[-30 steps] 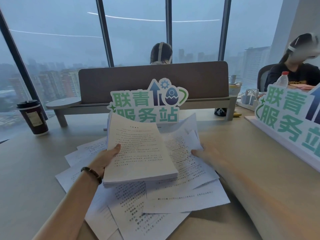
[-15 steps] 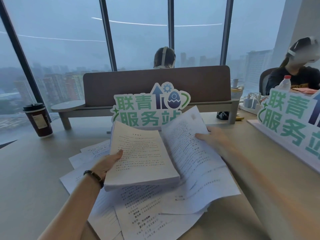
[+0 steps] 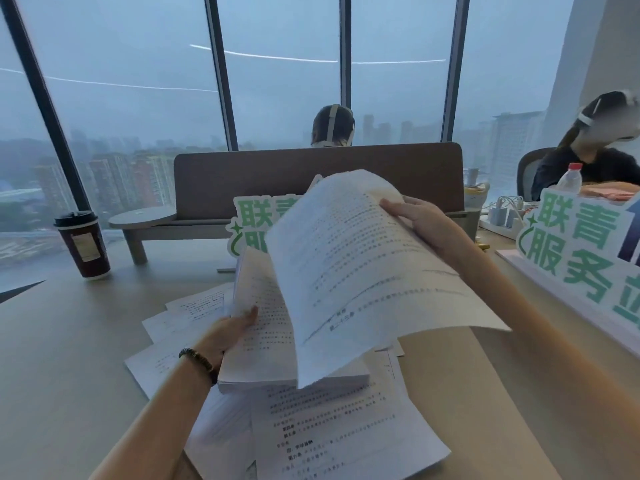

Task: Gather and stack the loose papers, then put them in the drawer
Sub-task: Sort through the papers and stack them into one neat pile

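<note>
Gathering step in hand. Head view: my left hand (image 3: 232, 332) grips the stack (image 3: 266, 341), raised off the worktop (image 3: 62, 358). My right hand (image 3: 420, 221) pinches a few sheets (image 3: 363, 271) by their far edge, held above the stack. Next move, as I judge it: lay these square on the stack. Loose papers (image 3: 339, 434) lie scattered below. No drawer shows. Cup (image 3: 82, 244), signs (image 3: 585, 251) and windows lie beyond; two people sit further off.

2 bare forearms without sleeves, dark beaded bracelet (image 3: 198, 362) around the left wrist, no rings visible
</note>
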A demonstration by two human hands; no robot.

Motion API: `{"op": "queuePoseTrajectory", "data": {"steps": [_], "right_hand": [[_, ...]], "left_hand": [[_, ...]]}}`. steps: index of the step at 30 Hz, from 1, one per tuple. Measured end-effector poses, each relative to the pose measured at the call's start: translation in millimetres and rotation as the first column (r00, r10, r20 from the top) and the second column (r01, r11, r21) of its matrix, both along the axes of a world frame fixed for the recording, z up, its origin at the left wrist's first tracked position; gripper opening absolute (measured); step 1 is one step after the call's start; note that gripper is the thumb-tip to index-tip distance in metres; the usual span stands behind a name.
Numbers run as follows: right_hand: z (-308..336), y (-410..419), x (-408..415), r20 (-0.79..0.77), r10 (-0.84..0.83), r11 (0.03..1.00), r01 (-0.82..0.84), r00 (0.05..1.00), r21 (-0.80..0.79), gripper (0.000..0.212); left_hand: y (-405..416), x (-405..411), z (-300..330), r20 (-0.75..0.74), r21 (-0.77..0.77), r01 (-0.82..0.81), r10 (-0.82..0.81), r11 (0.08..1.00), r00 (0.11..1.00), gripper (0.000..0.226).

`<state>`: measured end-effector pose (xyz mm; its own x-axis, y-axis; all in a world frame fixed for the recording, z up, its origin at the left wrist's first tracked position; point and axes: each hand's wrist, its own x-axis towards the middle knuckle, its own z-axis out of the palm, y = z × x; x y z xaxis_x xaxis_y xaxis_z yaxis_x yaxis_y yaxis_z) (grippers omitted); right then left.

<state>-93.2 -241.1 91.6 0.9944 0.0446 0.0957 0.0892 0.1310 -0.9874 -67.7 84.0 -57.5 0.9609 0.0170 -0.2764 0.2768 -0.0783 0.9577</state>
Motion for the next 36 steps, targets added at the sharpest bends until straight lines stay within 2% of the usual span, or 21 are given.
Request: {"op": "queuePoseTrajectory", "data": {"steps": [2, 4, 5, 6, 8, 9, 10, 13, 14, 18, 22, 24, 26, 29, 36], "right_hand": [[-14, -3, 0, -0.004, -0.099, 0.988, 0.098, 0.995, -0.123, 0.027], [-33, -4, 3, -0.023, -0.187, 0.956, 0.176, 0.982, -0.235, 0.01], [-44, -5, 4, -0.033, -0.195, 0.947, 0.179, 0.98, -0.268, 0.009], [-57, -5, 7, -0.056, -0.206, 0.938, 0.181, 0.977, -0.297, 0.013], [-81, -4, 12, -0.103, -0.212, 0.932, 0.169, 0.972, -0.319, 0.023], [-94, -3, 16, -0.123, -0.197, 0.938, 0.151, 0.973, -0.312, 0.027], [-109, -3, 22, -0.151, -0.19, 0.943, 0.137, 0.97, -0.304, 0.03], [-142, 9, 32, -0.167, -0.176, 0.942, 0.116, 0.97, -0.314, 0.035], [-144, 17, 29, -0.162, -0.176, 0.947, 0.122, 0.971, -0.298, 0.032], [-148, 35, 23, -0.208, -0.114, 0.967, 0.061, 0.972, -0.247, 0.032], [-139, 31, 20, -0.157, -0.12, 0.965, 0.078, 0.98, -0.25, 0.019], [-128, 30, 12, -0.077, -0.154, 0.956, 0.129, 0.985, -0.265, 0.016], [-116, 31, 3, 0.013, -0.179, 0.942, 0.175, 0.984, -0.285, 0.023], [-99, 31, -6, 0.058, -0.202, 0.959, 0.21, 0.978, -0.193, 0.019], [-62, 40, -15, 0.273, -0.262, 0.948, 0.3, 0.926, -0.108, 0.016]], "left_hand": [[-1, -1, 2, 0.004, 0.004, 0.003, -0.003, 1.0, 1.0, 0.038], [-5, -2, 6, 0.048, -0.01, 0.027, -0.026, 1.0, 0.999, 0.06], [-8, -2, 7, 0.071, -0.026, 0.055, -0.053, 0.998, 0.996, 0.071], [-13, -3, 11, 0.109, -0.026, 0.097, -0.093, 0.995, 0.99, 0.068], [-22, -10, 17, 0.144, -0.102, 0.128, -0.113, 0.987, 0.983, 0.032], [-25, -11, 16, 0.14, -0.141, 0.141, -0.121, 0.98, 0.983, 0.027], [-27, -13, 15, 0.154, -0.149, 0.163, -0.14, 0.975, 0.978, 0.032], [-26, -12, 7, 0.167, -0.214, 0.253, -0.22, 0.943, 0.961, 0.08], [-28, -15, 8, 0.14, -0.225, 0.252, -0.225, 0.941, 0.964, 0.08], [-33, -16, 4, 0.112, -0.207, 0.243, -0.224, 0.948, 0.968, 0.045], [-33, -18, 9, 0.145, -0.178, 0.22, -0.195, 0.959, 0.97, 0.031], [-35, -20, 13, 0.158, -0.165, 0.213, -0.187, 0.963, 0.969, 0.029], [-37, -21, 18, 0.185, -0.174, 0.206, -0.173, 0.963, 0.967, 0.029], [-41, -25, 35, 0.236, -0.231, 0.162, -0.106, 0.959, 0.966, 0.025], [-58, -35, 72, 0.489, -0.24, 0.08, 0.049, 0.967, 0.871, 0.021]]}}
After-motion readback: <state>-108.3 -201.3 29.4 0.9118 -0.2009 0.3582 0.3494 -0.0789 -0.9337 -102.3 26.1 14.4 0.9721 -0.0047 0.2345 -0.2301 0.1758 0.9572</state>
